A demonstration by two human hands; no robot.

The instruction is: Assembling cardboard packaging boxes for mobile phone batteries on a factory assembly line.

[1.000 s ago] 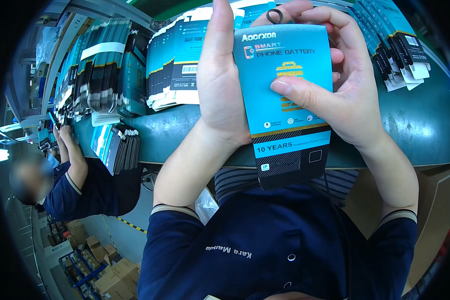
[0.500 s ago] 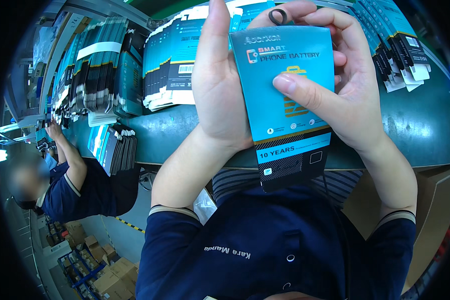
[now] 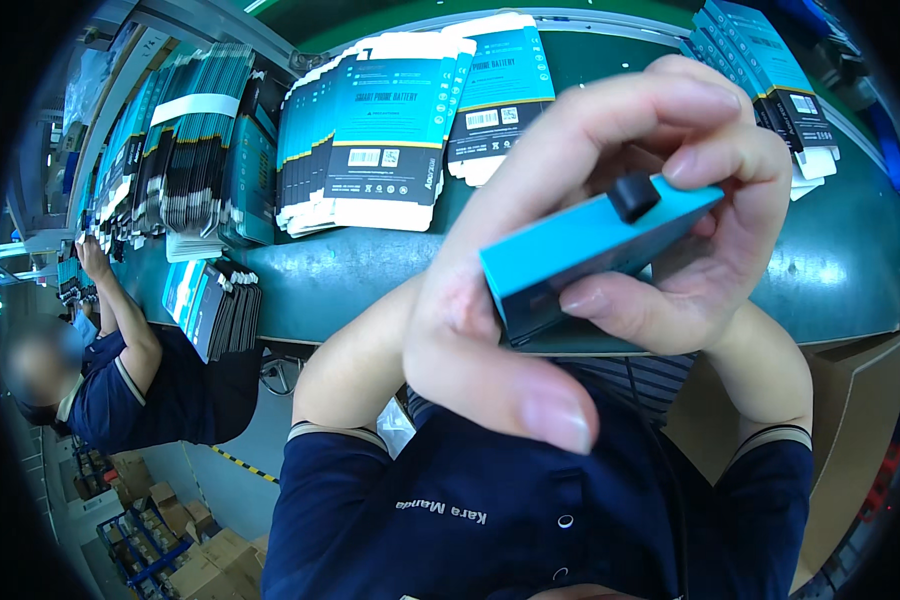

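A slim teal and black phone battery box is held tilted, narrow edge up, between my hands above my lap. My right hand pinches its right end, thumb on the near face and a fingertip on the top edge. My left hand curves round the left end; its fingers reach behind the box and its thumb sticks out toward me, off the box. A small black band shows at the top edge; whether it belongs to the box or a finger I cannot tell.
Flat teal and black cartons fan out on the green table. A banded bundle stands at the left, and more cartons at the back right. A person works at the left. A cardboard box is at the lower right.
The box has turned from front face toward me to narrow edge up. My left thumb has swung down toward me, and my right thumb has moved to a lower, darker face.
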